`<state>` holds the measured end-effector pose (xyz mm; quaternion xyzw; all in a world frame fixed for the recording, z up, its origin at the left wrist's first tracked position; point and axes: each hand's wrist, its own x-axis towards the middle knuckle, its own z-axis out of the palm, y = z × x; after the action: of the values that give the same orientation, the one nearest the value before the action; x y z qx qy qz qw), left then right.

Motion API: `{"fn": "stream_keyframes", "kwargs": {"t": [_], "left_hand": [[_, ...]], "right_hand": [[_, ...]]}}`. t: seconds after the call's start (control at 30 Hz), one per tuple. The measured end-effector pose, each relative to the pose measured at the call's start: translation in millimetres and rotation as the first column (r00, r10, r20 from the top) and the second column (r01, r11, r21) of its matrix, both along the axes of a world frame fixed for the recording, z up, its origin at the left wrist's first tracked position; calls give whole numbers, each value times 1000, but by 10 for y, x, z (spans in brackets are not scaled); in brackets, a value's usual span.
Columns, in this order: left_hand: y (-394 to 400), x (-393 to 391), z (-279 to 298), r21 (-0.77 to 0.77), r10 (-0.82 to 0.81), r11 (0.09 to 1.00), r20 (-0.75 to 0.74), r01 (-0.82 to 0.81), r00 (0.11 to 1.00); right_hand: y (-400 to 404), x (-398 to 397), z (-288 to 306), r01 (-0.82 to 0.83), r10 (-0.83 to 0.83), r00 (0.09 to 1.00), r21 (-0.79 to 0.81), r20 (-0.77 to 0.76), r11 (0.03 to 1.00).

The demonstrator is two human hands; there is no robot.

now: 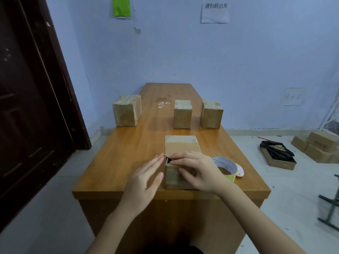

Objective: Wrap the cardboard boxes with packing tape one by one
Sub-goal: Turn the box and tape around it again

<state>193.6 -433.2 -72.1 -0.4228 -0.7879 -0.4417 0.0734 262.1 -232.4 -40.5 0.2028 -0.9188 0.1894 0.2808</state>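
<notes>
A long wooden tabletop (128,162) runs toward a blue wall. Three cardboard boxes stand far back on it: one at the left (127,110), one in the middle (182,114) and one at the right (211,114). A fourth box (180,145) sits near the front edge, with a small dark gap at its top corner. The left hand (145,182) is flat and open beside the box. The right hand (198,171) lies over the box top, fingers bent on the flap. A tape roll (224,166) sits just right of the box.

Dim, even light — soft focus, edges bowed.
</notes>
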Motion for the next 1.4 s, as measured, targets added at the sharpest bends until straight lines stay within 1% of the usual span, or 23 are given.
{"fn": "stream_keyframes", "kwargs": {"t": [0.07,0.17,0.3,0.4,0.47,0.57,0.67,0.7,0.73,0.77,0.83,0.87,0.9,0.93,0.97,1.0,1.1,1.13,1.17,1.27,1.33,1.37,1.4], "left_hand": [[36,14,-8,-15,7,1000,-115,-8,993],[78,28,11,-16,37,999,-175,-41,984],[101,18,71,-42,91,993,-364,-114,927],[103,-25,131,-64,83,989,-499,-133,862],[94,-66,149,-80,63,989,-538,-126,840],[71,-112,140,-98,38,989,-572,-114,819],[32,-124,133,-140,-10,987,-565,-84,825],[21,-130,147,-144,-23,988,-530,-63,848],[6,-143,158,-128,-36,992,-430,-21,902],[-20,-152,168,-92,-51,995,-297,25,954],[-58,-170,132,-36,-99,995,-96,96,990],[-74,-166,102,-52,-104,994,-63,101,993],[-82,-150,77,-104,-82,992,-72,75,994],[-71,-125,51,-142,-52,989,-135,32,990],[-54,-102,29,-160,-32,987,-224,-4,974],[-40,-86,23,-167,-21,985,-339,-39,940],[24,-120,99,-117,27,988,-519,-102,854],[37,-140,121,-107,29,988,-567,-108,823],[56,-154,122,-93,34,989,-602,-113,798],[92,-156,109,-92,49,985,-656,-144,753],[110,-148,106,-95,52,983,-671,-155,740],[115,-146,112,-80,59,987,-640,-143,766],[116,-138,123,-51,68,992,-552,-115,831]], "right_hand": [[3,-9,-24,0,-1,1000,-60,-9,998],[6,-19,-59,-5,2,1000,-148,-19,989],[26,-32,-84,-13,10,1000,-206,-12,978],[28,-36,-81,1,3,1000,-186,19,982],[20,-31,-70,23,-22,1000,-94,15,995],[-2,-35,-61,54,-52,998,57,-28,997],[-23,-49,-53,63,-55,996,124,-72,990],[-25,-52,-48,62,-53,996,130,-77,990],[-26,-54,-42,61,-51,996,130,-75,990],[-25,-57,-38,59,-50,996,128,-73,990],[-24,-62,-38,59,-51,996,120,-73,991],[-29,-64,-43,63,-54,995,115,-79,991],[-33,-64,-52,68,-59,995,106,-87,992],[-37,-63,-61,70,-61,994,96,-94,993],[-39,-65,-73,69,-61,993,83,-101,994],[-42,-69,-83,67,-61,993,57,-102,996],[-14,-71,-93,49,-57,995,-101,-81,994],[-9,-77,-92,41,-52,996,-136,-72,990],[-6,-72,-91,38,-47,997,-128,-62,991],[-37,-66,-88,63,-62,994,5,-88,998],[-43,-59,-60,66,-66,996,1,-64,998],[-43,-45,-34,40,-41,999,-77,-11,996],[-29,-19,14,1,14,998,-242,62,970]]}}
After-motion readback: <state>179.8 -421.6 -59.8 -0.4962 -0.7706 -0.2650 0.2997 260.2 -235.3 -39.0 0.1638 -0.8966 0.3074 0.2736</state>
